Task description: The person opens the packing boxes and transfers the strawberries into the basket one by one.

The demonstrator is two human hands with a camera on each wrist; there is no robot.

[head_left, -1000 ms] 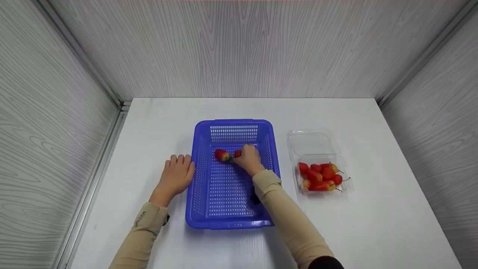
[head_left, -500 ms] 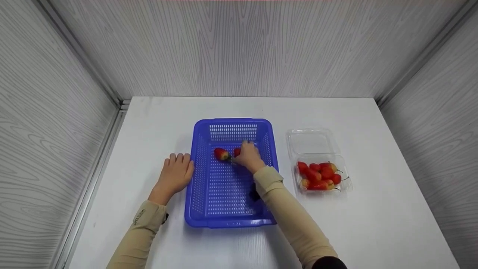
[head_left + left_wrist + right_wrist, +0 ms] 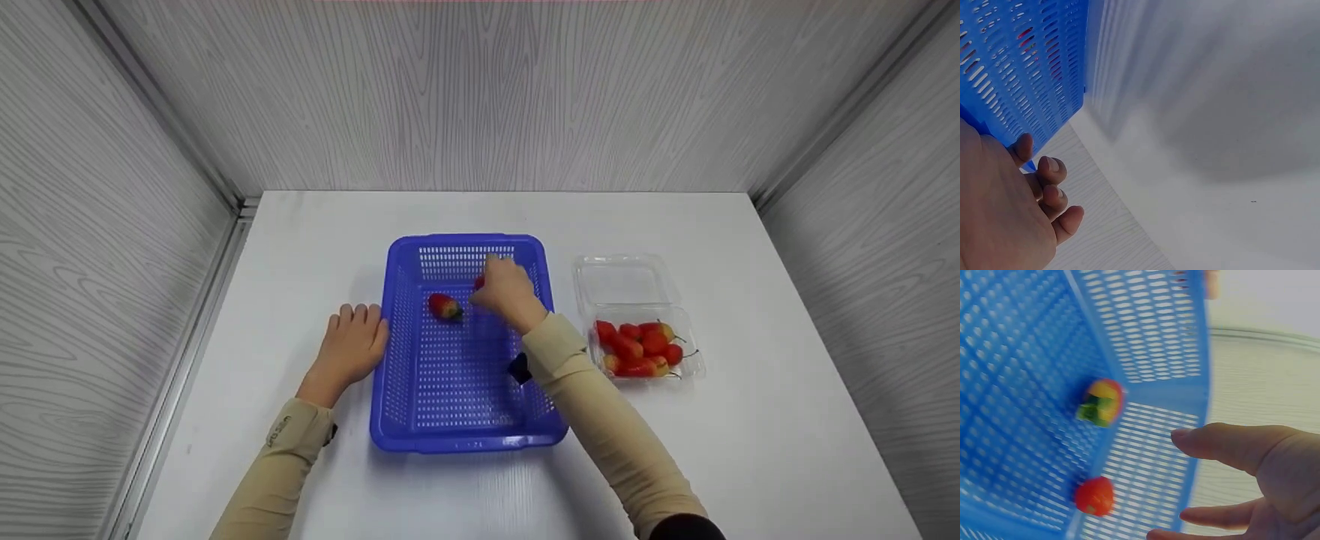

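My right hand [image 3: 510, 289] is over the far part of a blue plastic basket [image 3: 469, 442]. In the right wrist view its thumb and fingers [image 3: 1221, 516] are spread apart, with nothing between them. A strawberry [image 3: 444, 307] with a yellowish end and green cap lies on the basket floor, left of that hand. A small red fruit [image 3: 1095, 496] lies by the basket wall, partly hidden behind the hand in the head view. My left hand [image 3: 351, 345] rests against the basket's left rim, and its fingers [image 3: 1053, 169] are relaxed outside the wall.
A clear plastic clamshell box [image 3: 630, 283] stands to the right of the basket, lid folded back. Several red fruits [image 3: 637, 349], some with thin stems, fill its near half. Wood-grain panels [image 3: 480, 97] enclose the white table [image 3: 780, 450] at the back and sides.
My right hand has lifted away and moved slightly up and right from the red fruit, uncovering the strawberry's green cap. The left hand stays at the rim.
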